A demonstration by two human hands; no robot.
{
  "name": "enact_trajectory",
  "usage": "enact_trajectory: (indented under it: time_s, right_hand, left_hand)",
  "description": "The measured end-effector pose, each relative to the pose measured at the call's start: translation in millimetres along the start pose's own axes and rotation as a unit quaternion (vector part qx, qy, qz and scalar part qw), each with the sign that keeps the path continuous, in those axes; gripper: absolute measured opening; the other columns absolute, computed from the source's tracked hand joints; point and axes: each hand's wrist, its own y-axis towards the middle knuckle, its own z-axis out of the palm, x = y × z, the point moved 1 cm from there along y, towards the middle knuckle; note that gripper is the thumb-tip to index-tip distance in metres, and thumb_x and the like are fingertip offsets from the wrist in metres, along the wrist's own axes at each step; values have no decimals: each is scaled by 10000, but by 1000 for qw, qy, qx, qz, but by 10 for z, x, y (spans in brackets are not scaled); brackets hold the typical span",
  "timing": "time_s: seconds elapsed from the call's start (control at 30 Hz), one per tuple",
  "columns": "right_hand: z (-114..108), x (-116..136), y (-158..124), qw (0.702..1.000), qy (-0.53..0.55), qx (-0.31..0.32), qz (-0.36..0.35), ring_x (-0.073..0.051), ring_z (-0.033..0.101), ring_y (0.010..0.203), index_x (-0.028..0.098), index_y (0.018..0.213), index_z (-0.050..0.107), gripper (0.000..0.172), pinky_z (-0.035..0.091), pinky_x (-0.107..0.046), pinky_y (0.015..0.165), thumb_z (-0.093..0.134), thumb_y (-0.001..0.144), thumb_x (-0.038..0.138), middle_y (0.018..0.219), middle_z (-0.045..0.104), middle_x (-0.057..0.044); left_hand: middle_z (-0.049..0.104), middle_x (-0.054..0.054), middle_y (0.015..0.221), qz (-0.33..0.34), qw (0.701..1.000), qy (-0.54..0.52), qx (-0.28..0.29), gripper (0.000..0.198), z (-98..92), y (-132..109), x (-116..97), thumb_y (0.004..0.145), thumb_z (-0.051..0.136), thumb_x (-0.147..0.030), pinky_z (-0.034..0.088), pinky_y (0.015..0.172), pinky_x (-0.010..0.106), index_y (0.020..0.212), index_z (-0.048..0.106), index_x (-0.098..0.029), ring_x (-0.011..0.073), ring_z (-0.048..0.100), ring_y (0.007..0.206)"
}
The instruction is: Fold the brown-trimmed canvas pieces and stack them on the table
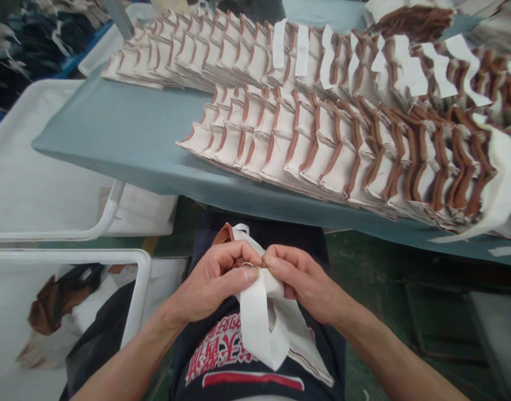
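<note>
Over my lap I hold a cream-and-brown fabric piece (308, 345) with a wide white strip (255, 320) hanging from it. My left hand (222, 273) pinches its brown edge between thumb and fingers, close to the strip's upper end. Right beside it, my right hand (299, 273) grips the same edge, thumb against fingertips. The two hands nearly touch. A brown flap (224, 234) of the piece shows behind my left hand. Part of the fabric is hidden under my fingers.
A blue-grey covered table (101, 125) stands ahead, bearing long overlapping rows of cream fabric pieces with brown edges (289, 136). White strips (409, 67) lie across some. Left are white plastic bins (113, 214); the nearer holds brown and pale cloth (57, 306). Dark cloth (25, 50) is piled farther back.
</note>
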Motion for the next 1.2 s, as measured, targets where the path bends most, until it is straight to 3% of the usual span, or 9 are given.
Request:
enact_trajectory:
  time_s: [0.13, 0.23, 0.37, 0.53, 0.7, 0.83, 1.03, 1.1, 1.2]
  right_hand:
    - [-10, 173, -88, 959, -225, -72, -154, -90, 447, 577, 186, 899, 617, 226, 357, -208, 524, 647, 1019, 375, 700, 547, 46]
    - [-38, 300, -144, 868, -396, -75, -291, -91, 582, 617, 187, 1000, 668, 47, 407, -205, 544, 626, 1021, 182, 823, 708, 3]
    - [-81, 411, -176, 754, -533, -50, -381, -134, 747, 802, 165, 1067, 670, 91, 519, -214, 683, 582, 1059, 142, 956, 801, -61]
    - [-86, 506, -197, 674, -626, -29, -392, -135, 747, 732, 156, 941, 707, 231, 546, -217, 690, 537, 1094, 184, 864, 805, -54]
    - [-84, 616, -220, 683, -651, 16, -331, -163, 717, 755, 197, 892, 734, 308, 517, -239, 650, 500, 1093, 182, 808, 772, -50]
    - [-67, 666, -210, 664, -684, 57, -295, -204, 680, 689, 195, 887, 740, 369, 454, -323, 580, 427, 1070, 128, 825, 772, -90]
    - [-42, 581, -131, 608, -705, 6, -366, -163, 597, 554, 201, 758, 684, 364, 374, -328, 548, 468, 1032, 99, 672, 720, -47]
    - [-52, 536, -106, 629, -679, -26, -377, -137, 591, 532, 194, 736, 668, 316, 374, -298, 541, 507, 991, 98, 633, 702, -19]
    - [-79, 478, -76, 709, -613, -53, -344, -94, 547, 494, 177, 747, 671, 196, 354, -241, 514, 575, 906, 115, 594, 663, 18]
  left_hand:
    - [506, -39, 699, 6, 999, 33, -3, 346, 26, 11, -55, 934, 753, -454, 317, 549, 176, 861, 631, -138, 72, 385, 602]
    - [510, -30, 727, 9, 997, 72, -10, 352, 28, 24, -100, 940, 742, -457, 323, 577, 189, 853, 640, -132, 84, 395, 641]
    - [524, -23, 757, 20, 992, 126, -24, 303, 16, 27, -132, 954, 712, -416, 340, 594, 203, 860, 655, -133, 93, 412, 668]
    - [541, -27, 757, 31, 979, 198, -32, 201, 45, 24, -196, 953, 656, -292, 358, 602, 204, 823, 652, -139, 92, 432, 674]
    - [526, -35, 717, 19, 971, 237, -32, 178, 102, 39, -273, 933, 627, -245, 349, 588, 209, 787, 633, -143, 91, 431, 648]
    - [507, -41, 704, 7, 971, 238, -33, 198, 129, 66, -283, 925, 631, -258, 328, 563, 205, 764, 623, -144, 85, 412, 629]
    - [475, -51, 682, -7, 974, 224, -32, 213, 147, 103, -277, 923, 628, -260, 304, 545, 199, 746, 591, -147, 79, 368, 606]
    - [466, -55, 674, -18, 980, 198, -22, 235, 135, 111, -258, 933, 631, -305, 296, 539, 196, 763, 584, -149, 78, 352, 594]
    - [467, -54, 667, -32, 987, 155, -9, 293, 103, 121, -209, 925, 655, -388, 295, 535, 197, 776, 577, -147, 78, 348, 583]
